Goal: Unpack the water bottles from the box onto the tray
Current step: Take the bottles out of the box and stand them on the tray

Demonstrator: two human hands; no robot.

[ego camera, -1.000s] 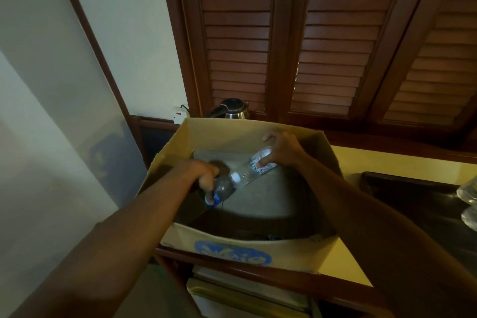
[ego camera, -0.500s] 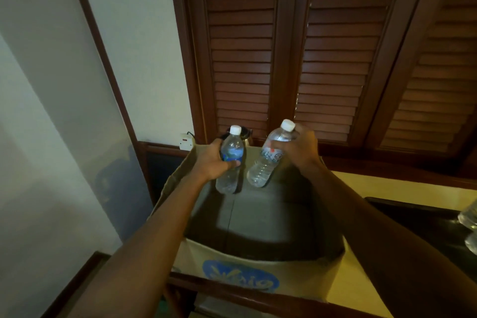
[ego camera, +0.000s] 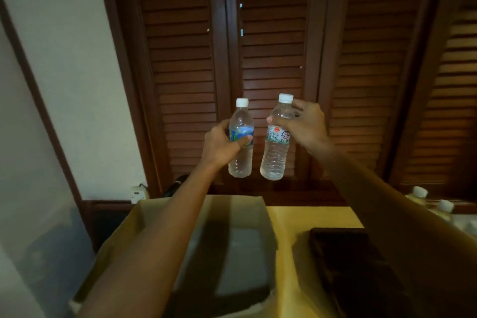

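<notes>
I see the louvred wooden shutters filling the background, with a pale wall to their left. Below them the yellow table carries the open cardboard box at lower left; its inside bottom shows grey and partly in shadow, and both of my forearms cross over it. Just to the right of the box lies the dark tray, flat on the table, its right part hidden behind my right forearm. At the far right edge I note two more white-capped bottles standing behind that arm, blurred. My left hand is closed around the middle of the blue-label bottle, thumb across the label, fingers wrapped behind. My right hand is closed on the shoulder of the red-and-green-label bottle, fingers curled round the upper part just below the cap. Both bottles are held in the air above the far end of the box, roughly upright, the right one leaning slightly, side by side and apart. Both have white caps on and clear contents. A white wall socket sits at the foot of the wall, behind the box.
</notes>
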